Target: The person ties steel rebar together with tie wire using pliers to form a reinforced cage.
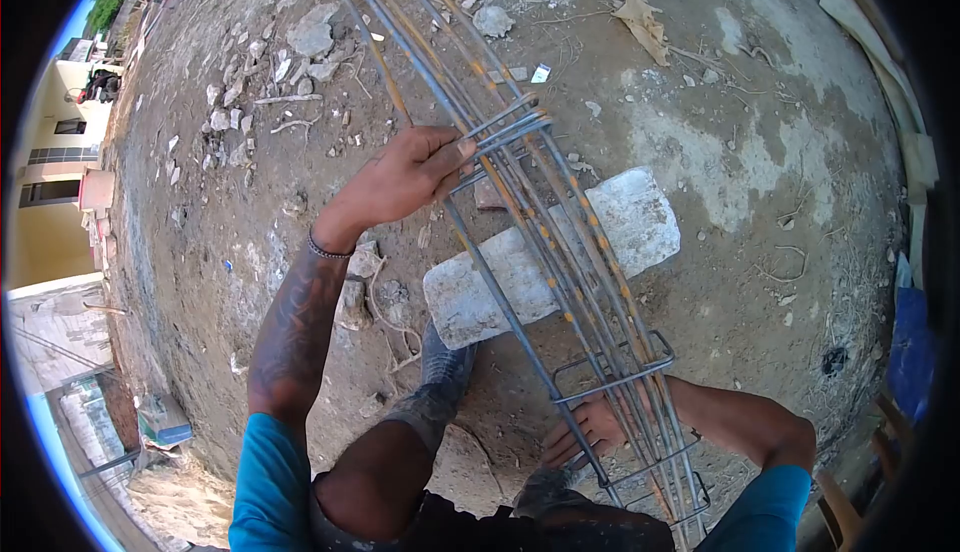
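Long, partly rusted steel rebars [545, 237] run diagonally from the top toward my body, forming a narrow cage. My left hand [425, 167] is closed at the cage's left side, thumb and fingers on a bunch of bent wire stirrups [515, 130] set around the bars. Lower down, my right hand [597, 427] reaches in from the right, beneath the bars. Its fingers curl by the left rebar, partly hidden behind the steel. Just above that hand, a single square stirrup [615, 377] rings the bars; another stirrup [655, 472] lies closer to me.
A whitish concrete block [480, 292] lies under the cage, crosswise to it. Broken stones [312, 32] litter the ground at upper left. A torn brown scrap [642, 24] lies at upper right. My boot [447, 362] stands beside the block. Houses [60, 172] show at far left.
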Motion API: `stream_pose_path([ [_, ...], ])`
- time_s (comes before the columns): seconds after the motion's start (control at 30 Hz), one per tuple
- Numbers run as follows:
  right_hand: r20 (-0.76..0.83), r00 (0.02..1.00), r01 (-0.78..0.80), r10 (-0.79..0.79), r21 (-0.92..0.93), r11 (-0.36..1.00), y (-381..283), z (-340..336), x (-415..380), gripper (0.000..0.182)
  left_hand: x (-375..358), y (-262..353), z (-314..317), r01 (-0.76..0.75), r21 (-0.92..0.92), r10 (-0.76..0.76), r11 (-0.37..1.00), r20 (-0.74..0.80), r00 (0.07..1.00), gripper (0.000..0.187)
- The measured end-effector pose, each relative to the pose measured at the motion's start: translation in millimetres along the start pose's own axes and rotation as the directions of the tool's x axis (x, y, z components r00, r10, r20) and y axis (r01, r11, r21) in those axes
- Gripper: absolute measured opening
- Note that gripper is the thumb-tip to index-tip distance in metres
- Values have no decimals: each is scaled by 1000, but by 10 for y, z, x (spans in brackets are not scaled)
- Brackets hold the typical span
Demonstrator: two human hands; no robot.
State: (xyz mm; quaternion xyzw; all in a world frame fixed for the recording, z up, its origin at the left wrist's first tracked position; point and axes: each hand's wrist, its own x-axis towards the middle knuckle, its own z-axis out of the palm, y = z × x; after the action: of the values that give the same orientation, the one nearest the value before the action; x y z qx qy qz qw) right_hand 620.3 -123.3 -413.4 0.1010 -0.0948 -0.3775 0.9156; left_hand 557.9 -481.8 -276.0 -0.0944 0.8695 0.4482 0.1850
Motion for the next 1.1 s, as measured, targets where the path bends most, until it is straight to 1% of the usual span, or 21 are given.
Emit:
stream_pose_path([
  [0.07, 35, 999, 20, -20, -18, 1000, -20, -54, 0, 69, 64, -57, -1, 78, -27, -76, 997, 62, 995, 37],
  [0.13, -17, 1000, -16, 16, -9, 1000, -57, -88, 11, 69, 71, -50, 39, 30, 16, -30, 999, 12, 999, 34],
  [0.27, 22, 999, 40, -40, -10, 999, -10, -151, 22, 70, -15, 106, 146, -25, 85, 12, 996, 144, 989, 29],
  [0.33, -118, 993, -23, 2, -182, 983, -21, -114, 26, 72, 27, 125, 144, -223, 444, 188, 868, 122, 974, 23],
  [0.37, -101, 994, 20, -39, -183, 983, -39, -164, 22, 72, 29, 148, 176, -237, 341, 236, 910, 45, 971, 26],
  [0.43, 35, 999, 39, -33, -186, 982, -34, -266, -8, 65, 99, 136, 90, -217, 401, 174, 890, 142, 974, 25],
  [0.47, -303, 940, 33, -158, -379, 925, -57, 6, -201, 58, 172, 125, 32, -173, 456, 100, 873, 180, 979, 24],
  [0.5, -493, 830, -55, -260, -537, 842, -41, 118, -327, 51, 187, 93, 20, -218, 461, 122, 860, 229, 966, 24],
  [0.53, -653, 673, -214, -347, -621, 754, -24, 229, -454, 44, 188, 46, 16, -209, 379, 155, 901, 170, 973, 22],
  [0.57, -729, 561, -419, -392, -659, 625, -46, 285, -520, 39, 217, 16, -14, -207, 291, 184, 934, 106, 977, 21],
  [0.63, -834, 289, -802, -469, -479, 357, -85, 560, -622, 33, 338, -59, -150, -260, 378, 224, 889, 138, 965, 20],
  [0.7, -801, -202, -768, -564, -227, 598, 87, 866, -617, 31, 434, -113, -247, -290, 449, 243, 846, 160, 957, 19],
  [0.73, -512, -416, -741, -752, -289, 606, 265, 878, -528, 34, 477, -124, -297, -232, 457, 219, 859, 82, 972, 21],
  [0.77, -136, -588, -730, -797, -337, 595, 417, 929, -390, 39, 526, -147, -350, -178, 461, 200, 869, 1, 980, 24],
  [0.8, -135, -625, -703, -769, -331, 630, 487, 986, -197, 39, 569, -250, -382, -222, 456, 233, 862, 34, 972, 24],
  [0.87, -104, -675, -487, -730, -680, 547, 490, 1195, 285, 50, 661, -491, -426, -328, 667, 499, 668, -76, 863, 24],
  [0.9, -98, -725, -456, -682, -673, 582, 474, 1136, 510, 50, 547, -341, -283, -410, 783, 729, 467, -80, 680, 28],
  [0.97, 113, -734, -656, -670, -375, 656, 354, 917, 860, 65, 376, -191, 25, -512, 743, 830, 431, -105, 547, 27],
  [1.0, 92, -744, -642, -661, -372, 670, 339, 917, 963, 65, 222, -231, 88, -541, 733, 873, 412, -147, 465, 26],
  [1.07, -22, -765, -580, -644, -411, 703, 296, 962, 902, 72, 90, -267, 136, -660, 508, 763, 554, 7, 646, 21],
  [1.1, -60, -787, -550, -614, -382, 743, 255, 1005, 944, 70, 87, -273, 146, -636, 469, 672, 613, 116, 732, 18],
])
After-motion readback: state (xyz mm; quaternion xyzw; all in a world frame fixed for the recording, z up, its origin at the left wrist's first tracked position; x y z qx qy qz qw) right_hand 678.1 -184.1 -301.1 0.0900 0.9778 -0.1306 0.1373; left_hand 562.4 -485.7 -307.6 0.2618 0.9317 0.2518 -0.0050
